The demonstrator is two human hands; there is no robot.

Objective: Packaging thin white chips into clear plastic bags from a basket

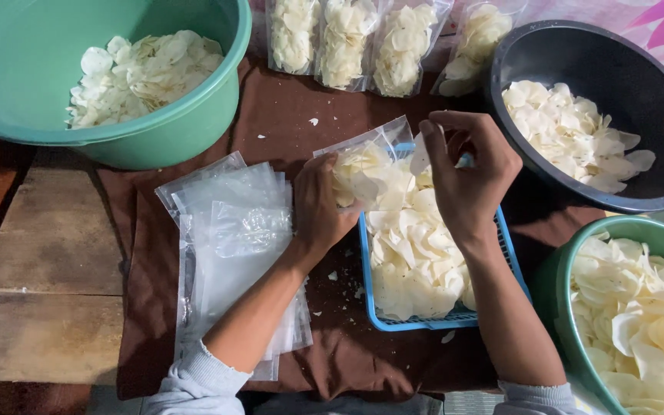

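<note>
My left hand [318, 206] grips a clear plastic bag [370, 157] partly filled with pale white chips, holding it over the top end of a blue basket [368, 286]. My right hand [464, 170] pinches a single chip [419, 156] at the bag's mouth. The basket is heaped with more of the same chips [413, 253] and lies on a brown cloth [155, 300]. Both forearms reach in from the bottom edge in grey sleeves.
A pile of empty clear bags [232, 230] lies left of the basket. Chips fill a green basin [194, 115] at top left, a black basin [639, 77] at top right and a green basin [559, 307] at lower right. Several filled bags [347, 42] stand along the top. Wooden boards [48, 269] show at left.
</note>
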